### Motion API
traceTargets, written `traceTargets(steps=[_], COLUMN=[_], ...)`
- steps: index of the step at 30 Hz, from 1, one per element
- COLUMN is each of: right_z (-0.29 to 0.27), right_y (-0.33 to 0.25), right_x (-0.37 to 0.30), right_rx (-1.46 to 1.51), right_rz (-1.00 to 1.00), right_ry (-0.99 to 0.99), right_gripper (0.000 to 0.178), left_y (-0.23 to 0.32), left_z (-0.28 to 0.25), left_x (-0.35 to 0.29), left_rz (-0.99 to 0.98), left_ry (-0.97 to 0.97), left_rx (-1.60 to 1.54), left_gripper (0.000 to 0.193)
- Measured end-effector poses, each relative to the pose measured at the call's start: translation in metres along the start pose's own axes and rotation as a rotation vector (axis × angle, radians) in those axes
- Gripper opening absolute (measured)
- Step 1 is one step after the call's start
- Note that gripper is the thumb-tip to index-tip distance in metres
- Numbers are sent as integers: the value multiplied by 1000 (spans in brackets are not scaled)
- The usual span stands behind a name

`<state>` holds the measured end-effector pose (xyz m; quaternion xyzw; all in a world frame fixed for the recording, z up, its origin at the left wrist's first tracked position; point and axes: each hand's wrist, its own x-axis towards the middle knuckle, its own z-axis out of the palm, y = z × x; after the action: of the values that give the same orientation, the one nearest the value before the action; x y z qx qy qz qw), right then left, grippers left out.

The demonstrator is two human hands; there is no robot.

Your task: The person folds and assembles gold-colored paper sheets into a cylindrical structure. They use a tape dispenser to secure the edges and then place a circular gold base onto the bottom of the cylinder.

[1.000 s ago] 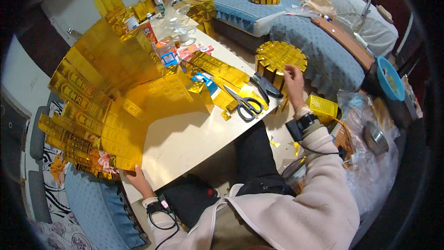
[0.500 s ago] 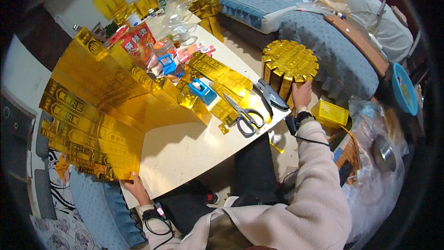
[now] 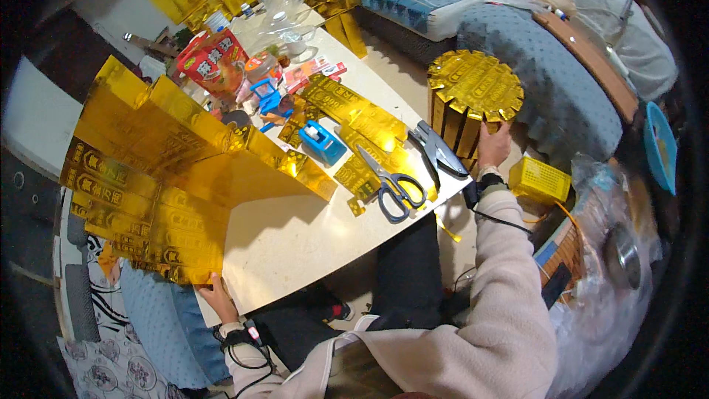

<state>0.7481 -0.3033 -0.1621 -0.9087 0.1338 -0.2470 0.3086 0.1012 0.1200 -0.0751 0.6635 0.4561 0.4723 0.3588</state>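
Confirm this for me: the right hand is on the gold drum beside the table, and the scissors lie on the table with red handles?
Not quite. The head view shows the scissors have black handles, not red. The right hand does rest on the gold drum beside the table.

A home living room: blue cushioned sofas [image 3: 561, 96] beside a cluttered white craft table [image 3: 295, 236].

the person's left hand [image 3: 215, 294] grips the lower edge of a big folded gold foil sheet [image 3: 151, 177] raised over the white table [image 3: 295, 233], while the right hand [image 3: 493, 144] rests against a round gold foil drum [image 3: 473, 96] just beyond the scissors [image 3: 391, 185] and blue tape dispenser [image 3: 323, 140].
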Motion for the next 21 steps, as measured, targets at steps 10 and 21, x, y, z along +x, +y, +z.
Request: traceTargets(steps=[10,21], right_z=[-36,-133], right_y=[-9,11], right_x=[62,132], right_rx=[220,310], right_rz=[-184,-393], right_ry=[208,148], right_gripper=[55,45], left_y=[-3,-5], left_z=[0,5], left_x=[-1,-3], left_rz=[35,8], left_ry=[3,19], left_rx=[3,-69], left_gripper=[58,50])
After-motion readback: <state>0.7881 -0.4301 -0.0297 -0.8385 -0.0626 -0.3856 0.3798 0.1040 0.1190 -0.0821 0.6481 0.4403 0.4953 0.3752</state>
